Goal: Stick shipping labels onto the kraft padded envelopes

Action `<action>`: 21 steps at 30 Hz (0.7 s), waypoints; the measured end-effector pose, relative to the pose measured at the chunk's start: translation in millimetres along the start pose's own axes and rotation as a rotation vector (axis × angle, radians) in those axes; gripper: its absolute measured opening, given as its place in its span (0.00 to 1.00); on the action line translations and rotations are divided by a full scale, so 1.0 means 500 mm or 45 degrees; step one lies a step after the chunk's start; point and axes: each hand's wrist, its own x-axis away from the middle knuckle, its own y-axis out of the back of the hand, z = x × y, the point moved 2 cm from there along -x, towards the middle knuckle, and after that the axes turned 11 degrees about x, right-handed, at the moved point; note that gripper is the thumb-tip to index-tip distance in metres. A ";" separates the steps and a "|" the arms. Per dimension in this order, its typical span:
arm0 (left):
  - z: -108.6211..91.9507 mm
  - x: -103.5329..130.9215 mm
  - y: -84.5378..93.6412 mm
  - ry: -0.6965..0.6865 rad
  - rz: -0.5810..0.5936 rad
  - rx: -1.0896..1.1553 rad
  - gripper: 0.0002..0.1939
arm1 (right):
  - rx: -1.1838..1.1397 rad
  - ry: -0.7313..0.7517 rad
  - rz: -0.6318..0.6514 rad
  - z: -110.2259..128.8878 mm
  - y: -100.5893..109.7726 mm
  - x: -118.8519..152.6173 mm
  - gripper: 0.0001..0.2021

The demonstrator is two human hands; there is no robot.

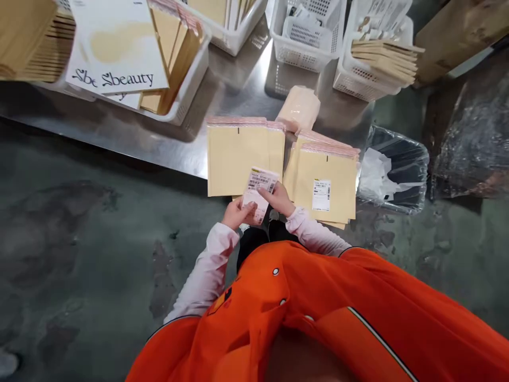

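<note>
Both my hands grip a white printed shipping label [257, 192], which may be one sheet or a small stack. My left hand [237, 213] pinches its lower left part, thumb on top. From the right side my right hand [277, 199] holds it, thumb across the print. Just beyond lies a pile of yellow padded mailers [238, 154] with pink bubble lining along the top edges. Right of it rests a second pile of padded mailers [338, 170], its top one bearing a stuck-on label [321, 194]. A pale wrapped bundle [299, 107] sits behind the piles.
The steel table [159, 138] carries a white basket [194, 79] of mailers and printed "beauty" sheets [115, 48]. More perforated baskets [302, 55] stand at the back, one [352, 85] with brown envelopes. A plastic-lined bin [413, 199] with white scraps stands at right.
</note>
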 end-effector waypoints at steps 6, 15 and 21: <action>-0.017 -0.009 0.018 -0.160 -0.223 0.254 0.26 | 0.180 0.031 0.063 0.034 -0.053 -0.009 0.20; 0.062 -0.040 0.025 0.033 -0.364 0.357 0.22 | 0.696 0.180 0.064 0.082 -0.043 -0.162 0.04; 0.180 0.007 0.095 0.497 -0.276 0.283 0.23 | 1.179 0.124 -0.164 0.053 -0.040 -0.371 0.10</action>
